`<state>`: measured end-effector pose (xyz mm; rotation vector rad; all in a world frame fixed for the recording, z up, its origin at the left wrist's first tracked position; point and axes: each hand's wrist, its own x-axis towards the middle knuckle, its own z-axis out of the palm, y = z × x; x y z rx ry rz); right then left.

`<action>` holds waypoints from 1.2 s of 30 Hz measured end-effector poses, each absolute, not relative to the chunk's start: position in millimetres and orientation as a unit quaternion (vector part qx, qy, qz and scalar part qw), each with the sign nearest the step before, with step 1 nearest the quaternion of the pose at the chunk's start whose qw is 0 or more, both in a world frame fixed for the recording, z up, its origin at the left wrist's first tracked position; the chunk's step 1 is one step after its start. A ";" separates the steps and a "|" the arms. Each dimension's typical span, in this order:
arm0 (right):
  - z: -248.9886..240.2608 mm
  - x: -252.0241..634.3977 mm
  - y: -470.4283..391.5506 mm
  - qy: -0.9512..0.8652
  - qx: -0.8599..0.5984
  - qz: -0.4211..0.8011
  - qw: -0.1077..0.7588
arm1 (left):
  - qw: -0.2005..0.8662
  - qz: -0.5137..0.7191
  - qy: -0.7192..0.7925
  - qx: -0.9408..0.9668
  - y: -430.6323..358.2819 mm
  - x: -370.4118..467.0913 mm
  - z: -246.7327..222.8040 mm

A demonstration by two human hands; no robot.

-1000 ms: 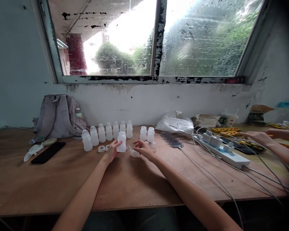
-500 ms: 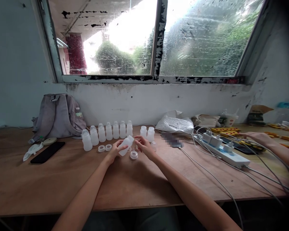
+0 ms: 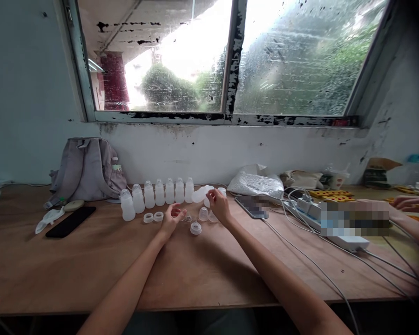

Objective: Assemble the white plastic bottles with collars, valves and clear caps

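Note:
Several capped white bottles [image 3: 169, 191] stand in a row along the back of the table. At the row's right end, my right hand [image 3: 218, 204] has its fingers closed on a tilted white bottle [image 3: 200, 194], beside another upright one partly hidden. My left hand [image 3: 173, 218] is empty, its fingers apart and curved, just left of a small clear part [image 3: 188, 217]. Two white rings [image 3: 153, 217] lie left of it. A ring with a clear piece [image 3: 196, 228] sits between my hands, and a clear dome cap [image 3: 203, 214] is near my right wrist.
A grey backpack [image 3: 87, 170] and a black phone [image 3: 70, 222] are at the left. On the right are a silver bag [image 3: 256, 181], a charging phone [image 3: 250, 207], a white power strip [image 3: 345, 239] with cables, and another person's hand [image 3: 408, 209].
The bottle has passed from my left hand to my right and moved back and right to the end of the row. My left hand has opened. The other person's hand has moved right.

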<state>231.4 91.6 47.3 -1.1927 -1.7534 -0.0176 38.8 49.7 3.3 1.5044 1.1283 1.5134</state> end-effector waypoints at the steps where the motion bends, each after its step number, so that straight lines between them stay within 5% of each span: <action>1: 50.3 231.2 98.9 -0.734 -0.519 -0.048 0.435 | 0.349 0.575 0.437 0.597 48.4 39.8 2.3; 4: 59.1 225.1 122.6 -0.752 -0.568 -0.104 0.319 | 0.313 0.531 0.434 0.657 41.8 45.5 -2.8; 11: 71.4 209.0 160.4 -0.771 -0.579 -0.135 0.229 | 0.129 0.372 0.497 0.773 32.3 61.1 -12.7; 17: 68.4 210.8 173.9 -0.781 -0.572 -0.166 0.187 | 0.082 0.326 0.506 0.794 33.6 60.5 -12.3; 36: 44.7 183.5 94.9 -0.824 -0.475 -0.089 0.295 | -0.115 0.450 0.522 0.715 47.3 28.3 -0.7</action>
